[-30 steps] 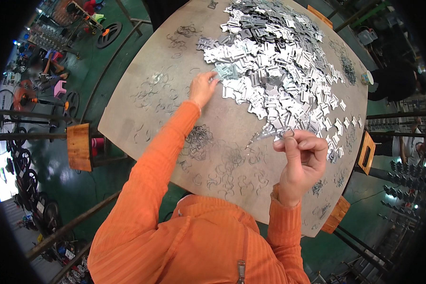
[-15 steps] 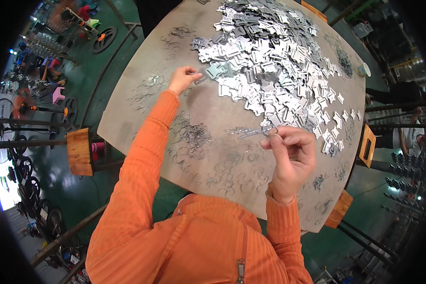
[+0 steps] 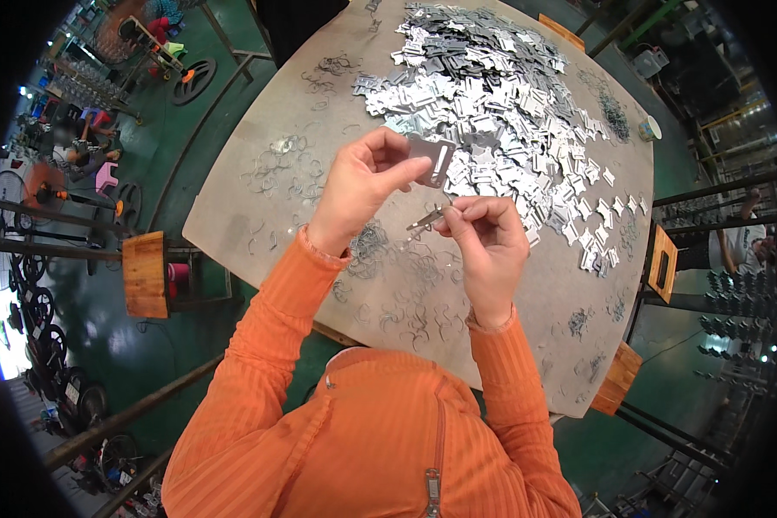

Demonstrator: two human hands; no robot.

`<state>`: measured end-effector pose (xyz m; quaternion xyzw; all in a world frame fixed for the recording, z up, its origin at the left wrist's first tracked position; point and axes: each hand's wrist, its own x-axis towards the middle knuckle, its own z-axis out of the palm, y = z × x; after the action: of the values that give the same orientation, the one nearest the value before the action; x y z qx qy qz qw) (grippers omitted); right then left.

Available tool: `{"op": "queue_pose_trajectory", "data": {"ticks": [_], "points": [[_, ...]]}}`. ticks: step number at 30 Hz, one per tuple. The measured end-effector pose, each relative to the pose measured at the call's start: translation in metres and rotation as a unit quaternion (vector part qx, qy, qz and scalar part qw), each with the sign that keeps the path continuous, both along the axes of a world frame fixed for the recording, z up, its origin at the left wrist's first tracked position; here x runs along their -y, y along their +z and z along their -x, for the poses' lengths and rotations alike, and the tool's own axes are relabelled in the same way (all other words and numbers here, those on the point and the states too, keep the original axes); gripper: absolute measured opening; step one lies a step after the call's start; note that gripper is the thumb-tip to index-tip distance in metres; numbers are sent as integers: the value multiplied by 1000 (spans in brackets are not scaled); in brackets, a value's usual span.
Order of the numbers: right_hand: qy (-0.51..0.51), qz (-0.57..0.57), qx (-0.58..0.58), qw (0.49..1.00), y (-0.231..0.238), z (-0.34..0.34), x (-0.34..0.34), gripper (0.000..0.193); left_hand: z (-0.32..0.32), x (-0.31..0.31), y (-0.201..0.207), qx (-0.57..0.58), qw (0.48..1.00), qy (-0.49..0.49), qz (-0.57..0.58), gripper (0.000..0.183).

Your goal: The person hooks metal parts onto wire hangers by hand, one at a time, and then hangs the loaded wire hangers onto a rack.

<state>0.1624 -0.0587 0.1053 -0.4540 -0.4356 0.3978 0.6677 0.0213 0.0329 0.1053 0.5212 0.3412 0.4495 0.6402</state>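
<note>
My left hand point(image 3: 358, 186) pinches a flat grey metal plate point(image 3: 432, 161) with a long slot near one side, holding it raised above the table. Close below it, my right hand point(image 3: 492, 246) grips a few thin metal pieces point(image 3: 425, 223) between thumb and fingertips; they are seen nearly edge-on and their exact kind is unclear. The plate and these pieces are near each other, and I cannot tell whether they touch. Just beyond both hands spreads a big heap of similar slotted metal plates point(image 3: 518, 112).
Thin curved wire clips lie in loose clusters on the brown table point(image 3: 233, 207), some by a dark wire pile point(image 3: 369, 246). A white cup point(image 3: 650, 129) stands at the right edge. Wooden stools point(image 3: 145, 274) stand around the table. People are in the background.
My left hand has come back from the heap's left edge toward my right hand, now with a metal plate. My right hand has shifted left and a little up, turning its thin pieces.
</note>
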Motion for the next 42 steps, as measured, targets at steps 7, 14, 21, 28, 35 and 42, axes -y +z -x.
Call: {"op": "queue_pose_trajectory", "data": {"ticks": [7,14,21,28,35,42], "points": [[-39,5,33,999,3,4,9,12,-2,26,14,11,999,12,-30,11],[-65,-31,100,992,7,7,8,14,-6,34,24,-4,995,32,-94,16],[-155,-54,232,959,-10,0,16,15,-8,32,17,-29,987,37,-156,10],[112,211,427,872,-162,5,80,14,-6,27,16,-21,997,64,-44,13],[99,270,577,764,-197,37,86,20,1,30,22,-5,996,81,-26,12],[78,209,581,783,-205,35,89,13,9,23,11,-47,990,79,-104,12]]}}
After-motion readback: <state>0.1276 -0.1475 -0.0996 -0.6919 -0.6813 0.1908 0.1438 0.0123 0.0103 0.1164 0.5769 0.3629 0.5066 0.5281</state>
